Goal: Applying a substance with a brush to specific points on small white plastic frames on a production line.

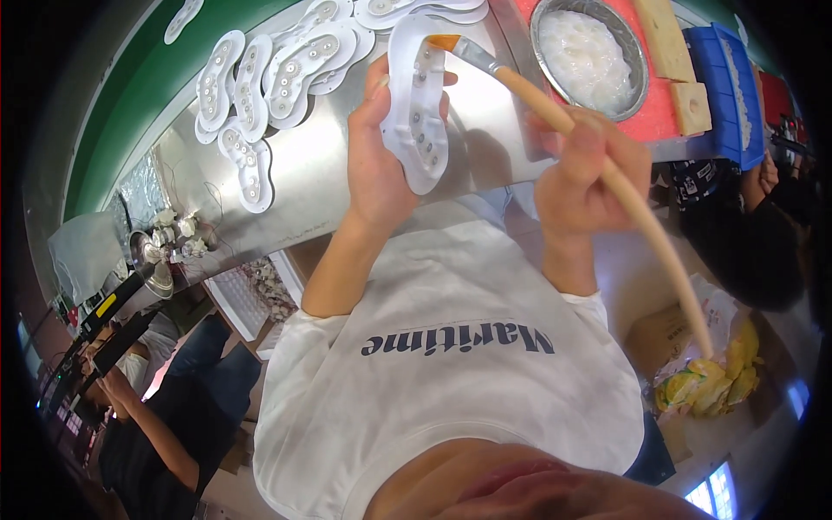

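Observation:
My left hand [377, 165] is closed around a long white plastic shell [400, 113], holding it upright above the metal table. A row of small round metal discs runs along the shell's recessed part. In my right hand [589, 178] is a flat paintbrush [533, 95] with a long wooden handle. Its orange-brown bristles touch the upper part of the shell. Right of the shell, a round metal bowl [644, 94] holds a lumpy, translucent white paste. Several similar white shells with discs [299, 74] lie overlapping on the table to the left.
The bowl sits on a red surface [654, 130] beside yellowish blocks [665, 43] and a blue tray [712, 95]. Wires and small white parts [178, 234] lie at the steel table's [186, 160] left end. Other people work at left [160, 433] and right [737, 247].

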The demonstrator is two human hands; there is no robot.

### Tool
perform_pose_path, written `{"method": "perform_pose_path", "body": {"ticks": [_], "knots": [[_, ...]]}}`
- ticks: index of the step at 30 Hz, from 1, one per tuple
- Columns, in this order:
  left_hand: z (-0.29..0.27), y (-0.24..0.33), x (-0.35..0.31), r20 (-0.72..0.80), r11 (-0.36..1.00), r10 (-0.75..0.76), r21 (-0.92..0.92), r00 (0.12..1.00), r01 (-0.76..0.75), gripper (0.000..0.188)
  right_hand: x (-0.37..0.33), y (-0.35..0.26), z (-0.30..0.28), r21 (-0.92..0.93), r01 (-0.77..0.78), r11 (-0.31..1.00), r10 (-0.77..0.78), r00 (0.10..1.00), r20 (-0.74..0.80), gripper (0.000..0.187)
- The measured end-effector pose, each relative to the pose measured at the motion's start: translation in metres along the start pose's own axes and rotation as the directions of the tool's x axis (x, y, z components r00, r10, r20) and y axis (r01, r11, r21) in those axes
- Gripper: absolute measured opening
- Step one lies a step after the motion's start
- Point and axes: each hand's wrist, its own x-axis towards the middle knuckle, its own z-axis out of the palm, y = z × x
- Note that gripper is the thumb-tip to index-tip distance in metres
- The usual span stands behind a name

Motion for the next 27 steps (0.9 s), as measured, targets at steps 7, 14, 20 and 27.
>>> {"method": "perform_pose_path", "body": {"ticks": [7, 14, 20, 27], "knots": [[0.004, 0.0, -0.001, -0.127, 0.995, -0.004, -0.099, 0.992, -0.009, 0.047, -0.006, 0.003, 0.004, 0.095, 0.134, 0.987, -0.146, 0.979, 0.141, 0.025], [-0.005, 0.001, 0.0, -0.037, 0.995, 0.096, 0.024, 0.995, -0.095, 0.046, 0.015, 0.005, 0.008, 0.003, 0.349, 0.937, -0.339, 0.908, 0.245, 0.011], [0.002, 0.008, -0.002, -0.133, 0.998, 0.053, 0.043, 0.99, -0.048, 0.045, 0.017, 0.007, 0.014, 0.184, 0.451, 0.874, -0.485, 0.839, 0.248, 0.018], [-0.01, 0.006, -0.002, -0.086, 0.992, 0.097, 0.092, 0.992, -0.089, 0.048, 0.016, 0.016, 0.009, 0.092, 0.396, 0.913, -0.406, 0.875, 0.264, 0.015]]}}
